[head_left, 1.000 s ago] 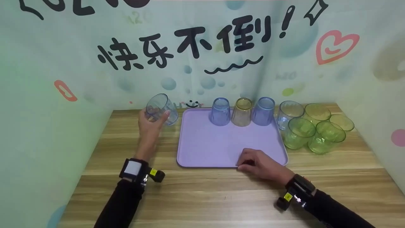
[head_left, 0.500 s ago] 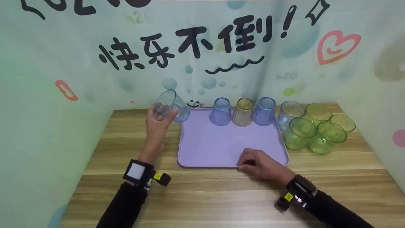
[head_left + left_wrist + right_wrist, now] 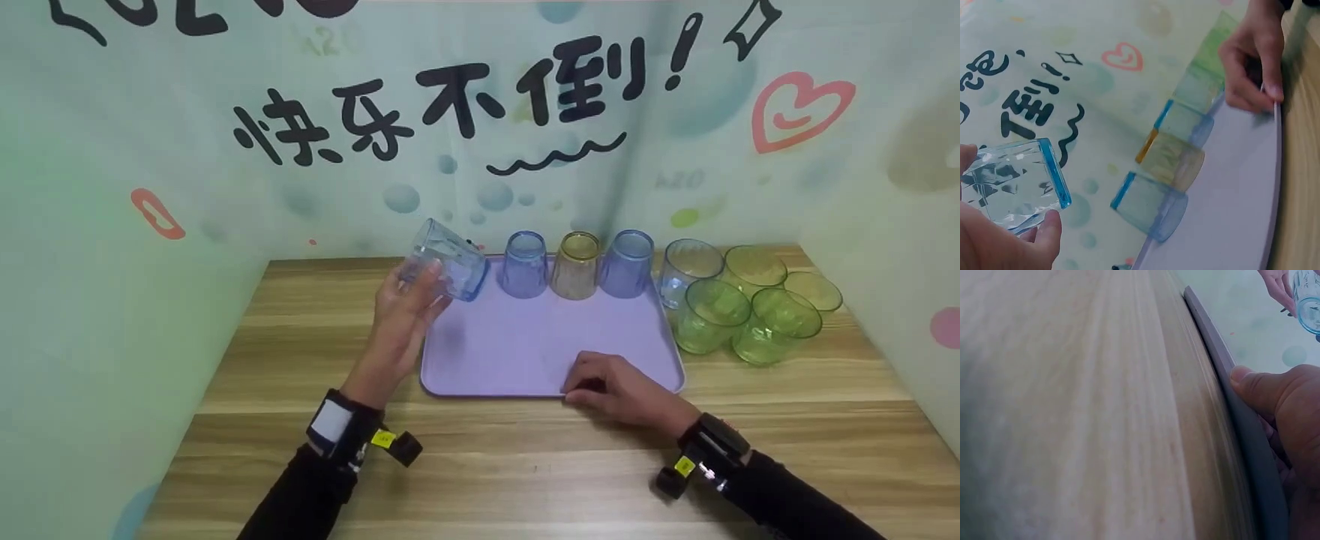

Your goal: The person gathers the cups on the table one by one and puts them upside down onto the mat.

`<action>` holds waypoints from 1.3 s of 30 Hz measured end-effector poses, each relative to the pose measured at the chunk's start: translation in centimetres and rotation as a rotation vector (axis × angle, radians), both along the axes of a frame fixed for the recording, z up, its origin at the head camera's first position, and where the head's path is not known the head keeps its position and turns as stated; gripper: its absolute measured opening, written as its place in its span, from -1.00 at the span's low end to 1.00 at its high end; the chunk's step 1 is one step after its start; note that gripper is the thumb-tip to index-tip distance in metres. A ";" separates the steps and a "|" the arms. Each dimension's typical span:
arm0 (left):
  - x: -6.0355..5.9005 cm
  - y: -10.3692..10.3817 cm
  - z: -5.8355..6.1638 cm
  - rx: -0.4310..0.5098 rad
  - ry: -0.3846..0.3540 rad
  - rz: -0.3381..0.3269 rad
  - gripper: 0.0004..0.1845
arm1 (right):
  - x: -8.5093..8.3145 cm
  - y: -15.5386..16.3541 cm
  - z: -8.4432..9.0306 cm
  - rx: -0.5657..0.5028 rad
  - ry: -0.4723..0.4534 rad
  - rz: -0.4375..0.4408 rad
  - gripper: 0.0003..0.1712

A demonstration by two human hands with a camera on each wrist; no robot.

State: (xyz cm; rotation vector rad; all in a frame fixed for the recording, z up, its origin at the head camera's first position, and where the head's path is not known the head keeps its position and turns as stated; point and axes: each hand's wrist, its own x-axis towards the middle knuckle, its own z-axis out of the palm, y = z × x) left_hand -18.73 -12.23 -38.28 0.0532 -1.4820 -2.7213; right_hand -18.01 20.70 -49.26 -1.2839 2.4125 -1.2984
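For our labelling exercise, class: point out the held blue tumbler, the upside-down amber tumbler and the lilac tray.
Held blue tumbler (image 3: 1015, 181), left wrist view: side wall.
Upside-down amber tumbler (image 3: 575, 271), head view: middle of its side wall.
Lilac tray (image 3: 504, 345), head view: bare floor.

The glass (image 3: 454, 262) in the left hand (image 3: 405, 307) is showing pale blue, the tray (image 3: 502, 352) at the right hand (image 3: 619, 386) plain lilac; to that hand's right, tumblers (image 3: 712, 322) are showing green, the tabletop (image 3: 525, 472) tan streaks.

Both black wristbands (image 3: 714, 437), worn beside black sleeves (image 3: 300, 489), bear small black blocks (image 3: 406, 449) and yellow labels (image 3: 383, 438).
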 end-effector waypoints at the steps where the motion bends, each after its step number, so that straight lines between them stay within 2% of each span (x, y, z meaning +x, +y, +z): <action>1: 0.1 0.2 -0.1 0.031 -0.011 -0.015 -0.23 | 0.0 0.0 0.0 -0.001 0.000 -0.001 -0.94; 5: 0.6 1.0 -0.4 0.102 -0.053 -0.073 -0.11 | 0.0 -0.1 -0.2 -0.006 0.001 -0.003 -0.92; 9: 0.7 1.4 -0.8 0.123 -0.087 -0.088 -0.15 | -0.1 -0.2 -0.2 -0.002 -0.002 -0.006 -0.91; 18: 1.1 1.8 -0.9 0.159 -0.077 -0.097 -0.16 | -0.2 -0.3 0.1 0.025 -0.017 -0.001 -0.94; 21: 1.2 1.9 -0.9 0.177 -0.069 -0.099 -0.16 | -0.5 -0.3 0.4 0.044 -0.049 -0.013 -0.92; 24: 1.3 2.1 -0.9 0.178 -0.065 -0.101 -0.09 | -0.7 -0.3 0.8 0.017 -0.099 -0.056 -0.82; 27: 1.4 2.3 -0.9 0.176 -0.064 -0.106 0.02 | -0.4 -1.0 2.2 -0.066 -0.168 -0.131 -0.65; 30: 1.6 2.6 -0.9 0.179 -0.068 -0.117 0.11 | -0.7 -1.8 2.5 -0.226 -0.254 -0.186 -0.47; 35: 2.0 3.6 -1.1 0.166 -0.094 -0.146 0.19 | -1.2 -3.3 2.4 -0.514 -0.408 -0.179 -0.30; 39: 2.8 4.5 -1.2 0.148 -0.111 -0.185 0.14 | -0.7 -4.8 3.6 -0.616 -0.498 -0.173 -0.21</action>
